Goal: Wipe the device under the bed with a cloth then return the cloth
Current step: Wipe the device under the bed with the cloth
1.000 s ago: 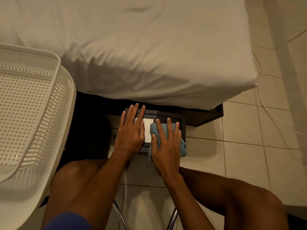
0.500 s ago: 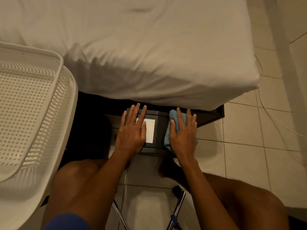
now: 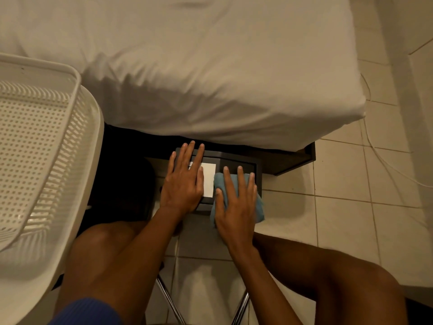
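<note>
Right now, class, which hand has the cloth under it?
The right hand: it presses the blue cloth onto the dark device, while the left hand rests directly on the device.

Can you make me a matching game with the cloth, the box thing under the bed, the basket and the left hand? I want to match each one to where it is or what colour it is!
Things:
1. cloth
2. device
3. basket
4. left hand

Places and colours:
A. white, full of little holes, at the far left
B. lying flat on the device, partly over its white label
C. blue, pressed under the right hand
D. dark, on the floor at the edge of the bed

Pairs: 1-C, 2-D, 3-A, 4-B.
</note>
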Action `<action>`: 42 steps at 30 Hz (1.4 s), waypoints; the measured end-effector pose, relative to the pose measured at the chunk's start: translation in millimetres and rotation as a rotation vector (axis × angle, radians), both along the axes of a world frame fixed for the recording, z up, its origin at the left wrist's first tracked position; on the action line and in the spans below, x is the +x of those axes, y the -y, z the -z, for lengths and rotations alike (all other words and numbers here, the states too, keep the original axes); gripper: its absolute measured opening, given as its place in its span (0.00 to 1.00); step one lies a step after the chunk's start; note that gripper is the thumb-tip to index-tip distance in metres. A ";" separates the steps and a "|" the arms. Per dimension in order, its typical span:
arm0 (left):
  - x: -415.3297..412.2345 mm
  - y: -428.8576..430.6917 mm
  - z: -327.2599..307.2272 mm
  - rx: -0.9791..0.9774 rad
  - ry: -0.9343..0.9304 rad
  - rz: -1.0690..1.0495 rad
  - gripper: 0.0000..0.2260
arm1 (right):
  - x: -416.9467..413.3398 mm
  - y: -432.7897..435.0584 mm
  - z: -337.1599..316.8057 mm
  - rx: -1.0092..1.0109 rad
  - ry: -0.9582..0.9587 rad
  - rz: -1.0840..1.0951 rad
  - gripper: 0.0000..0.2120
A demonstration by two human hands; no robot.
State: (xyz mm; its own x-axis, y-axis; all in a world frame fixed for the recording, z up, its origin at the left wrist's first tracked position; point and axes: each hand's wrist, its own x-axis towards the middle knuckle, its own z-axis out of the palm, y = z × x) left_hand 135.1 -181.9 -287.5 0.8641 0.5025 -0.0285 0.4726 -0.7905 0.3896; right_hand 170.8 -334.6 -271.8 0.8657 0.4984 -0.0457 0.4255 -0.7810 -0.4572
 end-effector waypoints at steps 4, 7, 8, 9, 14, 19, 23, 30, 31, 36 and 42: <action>0.9 -0.7 -1.1 0.006 -0.002 0.002 0.26 | 26.2 -20.7 -1.0 0.026 -0.022 -0.049 0.27; 1.6 -0.6 -2.0 0.012 -0.004 0.005 0.26 | 53.1 -39.0 -1.1 0.012 0.016 -0.040 0.27; 2.1 -1.0 -2.0 0.011 -0.004 0.005 0.26 | 58.2 -42.6 -0.8 0.013 0.018 -0.027 0.26; 2.3 -1.5 -2.1 0.009 -0.002 0.004 0.26 | 60.8 -44.4 -0.2 0.018 0.018 -0.015 0.26; -0.4 0.2 -1.4 0.006 0.000 -0.002 0.26 | 61.5 -30.0 2.8 0.015 0.026 0.001 0.27; -0.2 -0.1 -1.8 -0.007 0.004 -0.004 0.26 | 69.9 -12.6 1.6 0.028 -0.022 0.052 0.27; -0.5 -0.1 -1.4 -0.006 0.026 -0.004 0.25 | 59.7 4.4 1.5 0.088 -0.083 0.148 0.27; 0.4 -0.6 -0.1 -0.024 0.040 -0.005 0.26 | 5.2 28.3 5.6 0.038 -0.034 0.204 0.28; 0.2 -0.2 -0.2 -0.030 0.036 -0.006 0.26 | -1.1 27.1 6.3 0.018 -0.017 0.203 0.28; 0.0 0.6 -0.7 -0.021 0.021 0.005 0.26 | -6.6 1.2 5.7 -0.009 0.008 0.118 0.27; 0.4 -0.4 -0.4 -0.014 0.022 0.010 0.25 | 32.8 -34.9 -1.7 0.052 -0.003 -0.008 0.27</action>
